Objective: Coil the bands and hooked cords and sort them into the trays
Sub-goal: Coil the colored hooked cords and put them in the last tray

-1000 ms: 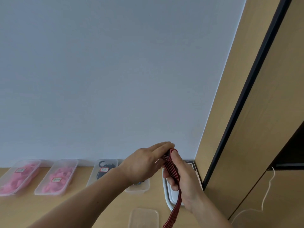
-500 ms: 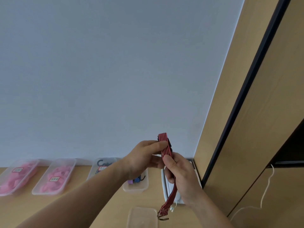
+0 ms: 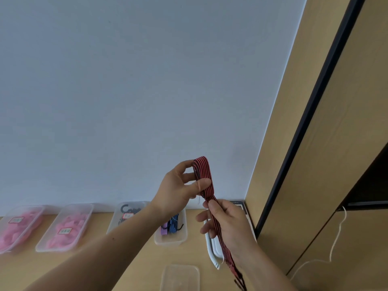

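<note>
A flat red cord with black stripes (image 3: 204, 175) is held up in front of the wall, its top folded into a loop. My left hand (image 3: 178, 185) pinches that loop between thumb and fingers. Just below, my right hand (image 3: 226, 225) grips the hanging strand, whose tail runs down past my wrist to a frayed end (image 3: 237, 276) at the bottom edge. Along the wall on the wooden table stand two clear trays of pink bands (image 3: 19, 225) (image 3: 67, 225), a tray with black hooked cords (image 3: 126, 213), and a tray with purple and blue striped cords (image 3: 171, 225).
An empty clear tray (image 3: 180, 277) sits near the table's front edge. White hangers (image 3: 211, 248) lie behind my right hand. A wooden cabinet with a black edge (image 3: 304, 122) closes off the right side, and a white cable (image 3: 336, 238) hangs down it.
Both hands have risen with the red cord. The folded loop in my left hand has grown longer, and my right hand has slid down the strand, away from the left.
</note>
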Available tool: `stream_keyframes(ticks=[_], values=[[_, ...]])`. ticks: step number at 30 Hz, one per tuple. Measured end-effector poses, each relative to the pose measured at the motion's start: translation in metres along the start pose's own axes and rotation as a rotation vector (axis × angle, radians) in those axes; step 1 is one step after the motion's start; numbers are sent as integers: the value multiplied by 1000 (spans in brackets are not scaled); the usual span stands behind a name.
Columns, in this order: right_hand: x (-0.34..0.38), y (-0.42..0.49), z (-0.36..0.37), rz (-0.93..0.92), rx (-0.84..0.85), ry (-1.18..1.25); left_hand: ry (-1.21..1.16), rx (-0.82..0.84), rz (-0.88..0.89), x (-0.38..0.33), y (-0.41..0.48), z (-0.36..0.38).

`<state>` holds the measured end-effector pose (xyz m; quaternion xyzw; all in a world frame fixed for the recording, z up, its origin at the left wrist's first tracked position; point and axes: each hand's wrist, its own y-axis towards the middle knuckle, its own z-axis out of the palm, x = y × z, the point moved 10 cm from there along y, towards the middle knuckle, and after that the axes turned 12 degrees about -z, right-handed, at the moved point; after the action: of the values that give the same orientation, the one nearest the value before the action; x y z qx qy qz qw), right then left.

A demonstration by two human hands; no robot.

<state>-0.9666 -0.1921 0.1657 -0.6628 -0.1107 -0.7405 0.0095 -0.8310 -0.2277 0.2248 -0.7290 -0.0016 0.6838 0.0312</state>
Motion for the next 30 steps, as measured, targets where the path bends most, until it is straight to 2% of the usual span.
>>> stream_keyframes(ticks=[4, 11, 17, 19, 21, 22, 25, 27, 28, 30], values=[[-3, -2, 0, 48, 3, 2, 153, -90, 103, -3, -3, -6], [6, 0, -1, 46, -33, 45, 762, -168, 443, -17, -21, 12], [2, 2, 0, 73, -34, 56, 986, -166, 892, -30, -51, 38], [2, 2, 0, 72, -41, 74, 1039, -156, 931, -28, -51, 40], [7, 4, -1, 37, -49, 87, 915, -117, 804, -25, -43, 31], [12, 5, -1, 5, -49, 87, 778, -105, 658, -22, -35, 21], [25, 9, 1, -81, -32, 73, 227, 28, 30, 14, -7, 2], [26, 10, 6, -94, -1, 42, -41, 193, -273, 32, -4, 12], [25, 9, 9, -94, 17, 29, -75, 265, -307, 32, -5, 17], [23, 8, 13, -93, 38, 21, -76, 332, -248, 21, -7, 21]])
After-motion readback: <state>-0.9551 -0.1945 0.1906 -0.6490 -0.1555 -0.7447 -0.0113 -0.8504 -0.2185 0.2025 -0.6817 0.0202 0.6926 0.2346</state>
